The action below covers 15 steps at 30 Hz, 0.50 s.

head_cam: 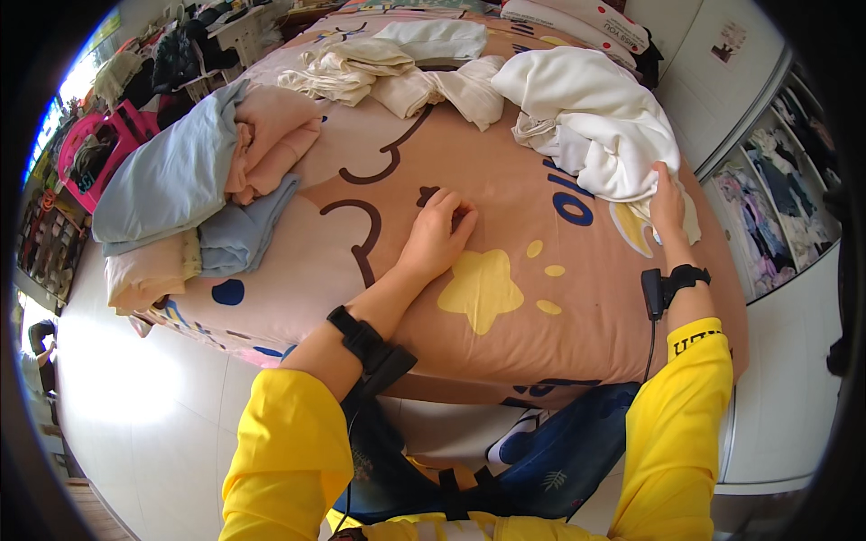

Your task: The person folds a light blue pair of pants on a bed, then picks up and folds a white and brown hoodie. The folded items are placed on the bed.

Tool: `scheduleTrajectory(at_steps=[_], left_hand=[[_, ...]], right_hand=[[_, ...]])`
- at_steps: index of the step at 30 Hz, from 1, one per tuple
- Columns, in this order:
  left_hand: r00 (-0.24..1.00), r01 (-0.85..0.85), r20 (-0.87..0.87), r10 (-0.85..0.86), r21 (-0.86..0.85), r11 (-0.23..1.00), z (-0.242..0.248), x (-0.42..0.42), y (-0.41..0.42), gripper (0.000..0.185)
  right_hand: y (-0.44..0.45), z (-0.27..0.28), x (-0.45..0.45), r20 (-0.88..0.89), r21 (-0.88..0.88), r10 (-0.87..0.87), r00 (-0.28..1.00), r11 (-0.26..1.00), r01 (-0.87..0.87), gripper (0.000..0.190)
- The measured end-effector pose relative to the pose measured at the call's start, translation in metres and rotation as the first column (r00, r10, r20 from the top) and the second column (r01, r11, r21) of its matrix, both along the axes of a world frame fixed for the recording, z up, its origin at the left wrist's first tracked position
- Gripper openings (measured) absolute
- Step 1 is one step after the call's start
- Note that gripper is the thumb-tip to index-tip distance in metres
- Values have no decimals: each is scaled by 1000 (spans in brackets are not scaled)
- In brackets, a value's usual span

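Note:
My left hand (441, 228) rests over the brown patterned bedspread (419, 331), just above a printed yellow star, its fingers loosely curled with nothing seen in them. At the right side of the bed, my right hand (666, 203) grips the near edge of a white garment (595, 122), its fingertips partly hidden by the fabric. That garment lies bunched in a loose heap, and a cream cloth edge (689, 220) shows beside my right wrist.
Folded blue cloth (169, 169) and pink cloth (281, 132) are piled at the left. Cream garments (358, 64) and a folded white cloth (440, 39) lie farther back. A pink plastic chair (81, 159) stands left; an open wardrobe (764, 196) is at right.

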<state>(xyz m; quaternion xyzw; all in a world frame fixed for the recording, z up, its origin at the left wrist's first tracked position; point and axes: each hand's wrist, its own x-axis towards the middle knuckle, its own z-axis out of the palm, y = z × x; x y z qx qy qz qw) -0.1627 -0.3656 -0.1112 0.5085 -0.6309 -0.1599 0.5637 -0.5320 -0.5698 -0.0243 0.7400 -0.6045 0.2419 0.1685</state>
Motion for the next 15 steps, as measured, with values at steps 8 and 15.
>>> scheduleTrajectory(at_steps=[8,15], left_hand=[[908,88,-412,-79,1,996,1,1,-5,34],[645,232,-723,-247,-122,965,4,10,0,47]], right_hand=[[117,35,138,-111,-292,722,683,633,-717,29],[242,-29,188,-169,49,957,234,246,-968,13]])
